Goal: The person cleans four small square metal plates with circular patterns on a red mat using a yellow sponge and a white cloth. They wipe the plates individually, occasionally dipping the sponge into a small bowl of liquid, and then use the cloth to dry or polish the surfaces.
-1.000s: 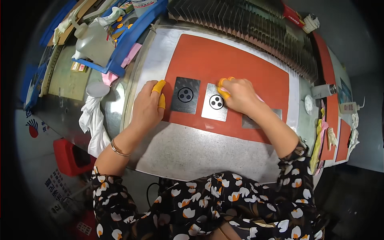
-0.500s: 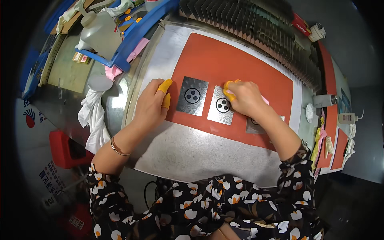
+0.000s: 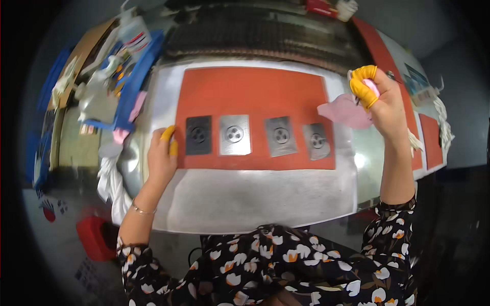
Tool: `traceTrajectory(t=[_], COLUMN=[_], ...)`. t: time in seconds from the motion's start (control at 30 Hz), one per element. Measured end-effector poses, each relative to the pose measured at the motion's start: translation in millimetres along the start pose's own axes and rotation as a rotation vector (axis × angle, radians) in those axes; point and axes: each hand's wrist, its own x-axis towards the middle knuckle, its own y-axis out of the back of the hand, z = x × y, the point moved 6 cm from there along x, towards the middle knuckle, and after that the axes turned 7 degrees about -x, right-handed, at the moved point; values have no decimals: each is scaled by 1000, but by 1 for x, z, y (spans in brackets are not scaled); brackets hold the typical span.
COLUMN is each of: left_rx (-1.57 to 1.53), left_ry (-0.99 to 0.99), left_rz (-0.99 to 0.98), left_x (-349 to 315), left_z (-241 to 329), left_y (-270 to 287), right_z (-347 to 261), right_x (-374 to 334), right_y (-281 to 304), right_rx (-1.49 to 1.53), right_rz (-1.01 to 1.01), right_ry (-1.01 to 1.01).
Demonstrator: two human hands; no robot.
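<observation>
Pink cloth (image 3: pixel 347 111) was pinched in the right grip (image 3: pixel 384 102); four metal plates (image 3: pixel 234 134) were laid between it and the parted, empty left grip (image 3: pixel 162 155).

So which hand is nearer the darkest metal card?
Left. The left hand is just left of the darkest metal card; the right hand is far to its right, holding a pink cloth.

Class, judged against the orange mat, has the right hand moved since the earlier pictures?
Yes, to the right: earlier the right hand was over the orange mat; now it is past the mat's right edge.
</observation>
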Motion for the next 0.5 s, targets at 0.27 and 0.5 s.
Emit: traceTrajectory(t=[0.27,0.5], left_rx=[19,-56], left_ry=[-69,6], left_rz=[-38,-108], left_x=[-6,-8], left_z=[8,0], left_y=[-2,-1], right_z=[134,205], right_x=[-20,30], right_y=[218,193], right_rx=[-591,-1059], right_rz=[272,202], right_ry=[-242,-118])
